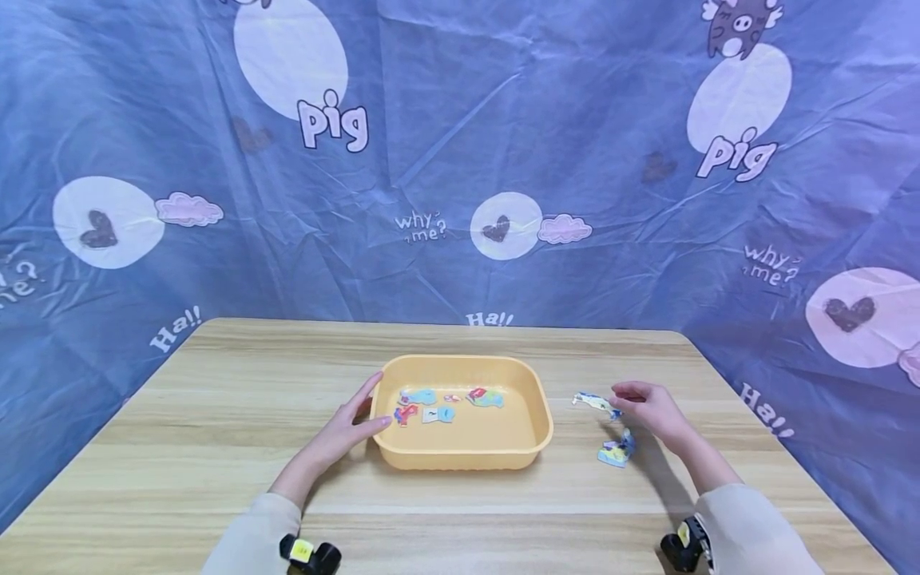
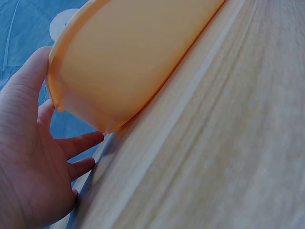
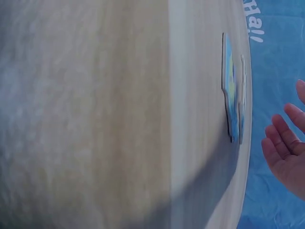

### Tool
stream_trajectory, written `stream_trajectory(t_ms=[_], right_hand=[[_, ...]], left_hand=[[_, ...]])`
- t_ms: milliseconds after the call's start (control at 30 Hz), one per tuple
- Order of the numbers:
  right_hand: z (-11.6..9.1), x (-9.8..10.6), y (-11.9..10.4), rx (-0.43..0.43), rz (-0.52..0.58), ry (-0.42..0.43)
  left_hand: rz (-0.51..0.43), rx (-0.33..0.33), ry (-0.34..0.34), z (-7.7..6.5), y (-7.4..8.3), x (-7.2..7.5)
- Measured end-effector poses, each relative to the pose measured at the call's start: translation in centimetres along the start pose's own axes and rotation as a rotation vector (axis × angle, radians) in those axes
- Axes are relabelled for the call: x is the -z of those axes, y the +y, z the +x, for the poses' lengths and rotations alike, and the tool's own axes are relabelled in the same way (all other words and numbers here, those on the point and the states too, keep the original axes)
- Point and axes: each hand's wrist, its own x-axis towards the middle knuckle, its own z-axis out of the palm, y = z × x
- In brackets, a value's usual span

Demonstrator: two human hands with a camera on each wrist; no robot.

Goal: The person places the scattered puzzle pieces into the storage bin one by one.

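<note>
My left hand (image 1: 343, 431) holds the left side of a yellow plastic tray (image 1: 460, 461), thumb over the rim and fingers against the outer wall. In the left wrist view the fingers (image 2: 81, 143) spread beneath the tray's edge. At the right, my right hand (image 1: 650, 411) hovers over the table with fingers loosely bent and nothing in them. By its fingertips lies a long flat puzzle piece (image 1: 595, 403), white, blue and yellow. Nearer the front is a second flat piece (image 1: 616, 450), blue and yellow, which the right wrist view shows edge-on.
Inside the tray lie several flat colourful pieces, among them a red and blue one (image 1: 406, 414), a pale blue and white one (image 1: 438, 414) and a red and green one (image 1: 485, 398). The wooden table (image 1: 460, 519) ends at a blue printed cloth (image 1: 431, 160) behind.
</note>
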Motion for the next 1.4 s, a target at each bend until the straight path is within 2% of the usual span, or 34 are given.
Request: stream_trajectory(t_ms=[233, 767, 1067, 1300, 1400], right_hand=[[-0.2, 0.1, 1.0, -0.013, -0.009, 0.001], [-0.2, -0.1, 2.6, -0.061, -0.147, 0.03], [-0.1, -0.6, 3.3, -0.014, -0.196, 0.022], [0.0, -0.9, 3.6, 0.068, -0.259, 0.061], [0.0, -1.1, 3.7, 0.074, -0.282, 0.079]], left_hand=[[0.0, 0.01, 0.002, 0.0, 0.0, 0.0], [-0.001, 0.012, 0.002, 0.0, 0.0, -0.1], [-0.009, 0.006, -0.011, -0.1, 0.4, -0.1], [-0.015, -0.011, -0.012, 0.0, 0.3, 0.0], [-0.004, 0.004, -0.01, 0.0, 0.4, 0.0]])
